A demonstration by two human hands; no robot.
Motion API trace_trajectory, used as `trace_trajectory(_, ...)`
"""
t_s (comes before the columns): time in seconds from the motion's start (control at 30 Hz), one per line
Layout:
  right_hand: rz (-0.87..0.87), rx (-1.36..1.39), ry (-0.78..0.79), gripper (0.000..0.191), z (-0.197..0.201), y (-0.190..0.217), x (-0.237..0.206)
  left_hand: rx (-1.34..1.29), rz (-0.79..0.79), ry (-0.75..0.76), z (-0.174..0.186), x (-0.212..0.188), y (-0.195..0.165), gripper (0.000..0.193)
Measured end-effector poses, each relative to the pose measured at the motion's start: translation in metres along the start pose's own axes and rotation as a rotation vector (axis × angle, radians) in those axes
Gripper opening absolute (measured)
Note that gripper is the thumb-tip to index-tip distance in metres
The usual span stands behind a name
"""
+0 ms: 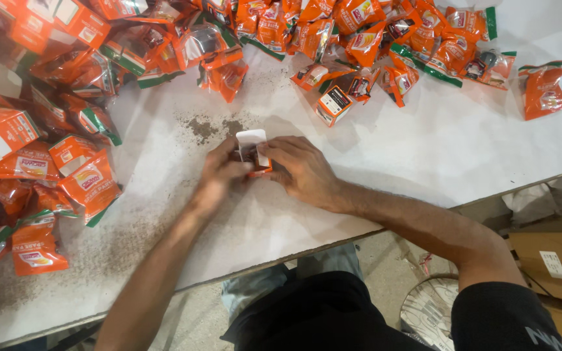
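Head view: a small orange carton (253, 155), light, crushable, white flap open, is pinched at its sides by left hand (219, 174) and right hand (302, 170), near the spilled powder (211, 126).

Both forearms angled inward; left hand (221, 174) and right hand (302, 170) meet, fingers curled, grip seemingly closed.

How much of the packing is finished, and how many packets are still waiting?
One small closed box lies by the far pile, so little looks finished. The left hand and right hand hold a small open box with its white flap up. Many orange packets lie loose on the white table.
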State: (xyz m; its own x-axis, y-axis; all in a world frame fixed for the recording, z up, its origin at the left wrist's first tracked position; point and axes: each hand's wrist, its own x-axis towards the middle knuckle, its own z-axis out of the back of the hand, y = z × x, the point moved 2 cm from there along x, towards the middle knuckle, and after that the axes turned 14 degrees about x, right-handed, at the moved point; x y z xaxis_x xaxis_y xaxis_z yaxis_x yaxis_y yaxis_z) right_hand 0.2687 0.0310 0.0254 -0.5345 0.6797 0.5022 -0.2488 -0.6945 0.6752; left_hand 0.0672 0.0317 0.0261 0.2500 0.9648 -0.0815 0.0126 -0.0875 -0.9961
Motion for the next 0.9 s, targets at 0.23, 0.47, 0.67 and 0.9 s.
trace_trajectory(0.23,-0.002,0.057,0.002,0.050,0.001,0.002,0.005,0.281,0.152,-0.108,0.006,0.006,0.003,0.015)
trace_trajectory(0.47,-0.157,0.162,0.007,0.052,0.000,-0.003,0.001,0.757,-0.635,-0.154,-0.006,-0.011,-0.005,0.032)
trace_trajectory(0.67,-0.267,0.256,0.003,0.056,-0.002,-0.010,-0.002,0.961,-0.772,-0.127,-0.004,-0.019,-0.007,0.040)
trace_trajectory(0.9,-0.263,0.268,0.023,0.056,0.000,-0.007,0.000,0.943,-0.755,-0.126,-0.007,-0.019,-0.005,0.024)
